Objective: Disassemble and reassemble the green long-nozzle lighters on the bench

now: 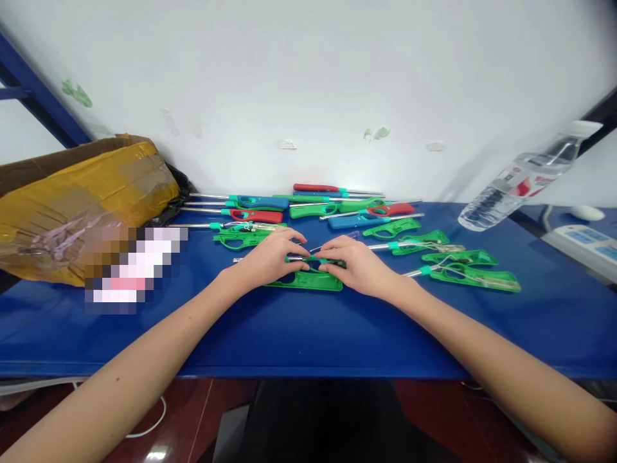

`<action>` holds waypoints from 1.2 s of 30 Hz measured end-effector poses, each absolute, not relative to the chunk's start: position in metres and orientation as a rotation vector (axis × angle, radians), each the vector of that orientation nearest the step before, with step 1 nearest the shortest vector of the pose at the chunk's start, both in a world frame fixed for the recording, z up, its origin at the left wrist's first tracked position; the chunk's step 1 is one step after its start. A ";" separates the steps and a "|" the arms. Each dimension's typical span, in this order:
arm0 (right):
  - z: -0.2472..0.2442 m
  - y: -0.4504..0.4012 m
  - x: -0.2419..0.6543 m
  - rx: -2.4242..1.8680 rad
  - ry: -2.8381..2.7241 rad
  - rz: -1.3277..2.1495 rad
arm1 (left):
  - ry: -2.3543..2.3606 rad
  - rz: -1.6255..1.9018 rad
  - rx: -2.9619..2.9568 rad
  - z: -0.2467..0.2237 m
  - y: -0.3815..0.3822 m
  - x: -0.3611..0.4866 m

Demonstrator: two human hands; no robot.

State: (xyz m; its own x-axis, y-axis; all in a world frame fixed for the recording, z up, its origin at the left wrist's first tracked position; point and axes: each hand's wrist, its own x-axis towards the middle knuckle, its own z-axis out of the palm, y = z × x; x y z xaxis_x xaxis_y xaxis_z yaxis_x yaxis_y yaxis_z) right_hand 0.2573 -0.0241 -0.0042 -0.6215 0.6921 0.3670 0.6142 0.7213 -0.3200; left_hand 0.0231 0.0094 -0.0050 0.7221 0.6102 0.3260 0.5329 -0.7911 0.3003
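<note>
One green casing [308,282], two hands.
Left hand [268,254] and right hand [360,265] are pinching small parts [295,259] (count hidden), fingers nearly closed; behind it, three red lighters [260,216] are lying.

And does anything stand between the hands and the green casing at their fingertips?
Nothing visible blocks them: the left hand and right hand are at the far side of the green casing. Only small parts, too blurred to identify, show between the fingers. The bottle is off to the right.
</note>
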 end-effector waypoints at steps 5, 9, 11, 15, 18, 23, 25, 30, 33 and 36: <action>-0.006 -0.024 0.259 -1.033 -2.439 0.259 | 0.909 0.636 2.729 -0.007 0.010 0.023; -0.006 -0.025 0.259 -1.034 -2.388 0.281 | 0.908 0.663 2.714 -0.008 0.011 0.022; -0.005 -0.025 0.259 -1.029 -2.343 0.284 | 0.914 0.667 2.712 -0.008 0.010 0.022; 0.001 -0.023 0.264 -1.038 -2.230 0.287 | 0.910 0.660 2.713 -0.007 0.009 0.023; 0.004 -0.020 0.273 -1.039 -2.199 0.282 | 0.912 0.655 2.707 -0.004 0.008 0.021; 0.007 -0.017 0.288 -1.047 -2.250 0.224 | 0.940 0.658 2.683 0.001 0.009 0.017; 0.008 -0.017 0.291 -1.040 -2.274 0.208 | 0.944 0.655 2.687 0.002 0.008 0.016; 0.007 -0.019 0.290 -1.018 -2.353 0.210 | 0.931 0.620 2.729 0.002 0.006 0.019; 0.005 -0.019 0.289 -1.019 -2.376 0.221 | 0.935 0.616 2.737 0.001 0.004 0.021; 0.004 -0.020 0.288 -1.017 -2.365 0.224 | 0.951 0.609 2.736 0.001 0.004 0.022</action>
State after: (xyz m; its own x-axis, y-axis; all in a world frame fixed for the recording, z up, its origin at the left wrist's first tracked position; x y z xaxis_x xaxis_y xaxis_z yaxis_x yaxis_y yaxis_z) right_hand 0.2879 -0.0196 0.0037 -0.5624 0.7117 0.4208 0.6201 0.6997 -0.3548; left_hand 0.0222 0.0036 0.0009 0.7112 0.6263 0.3193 0.5520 -0.7788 0.2980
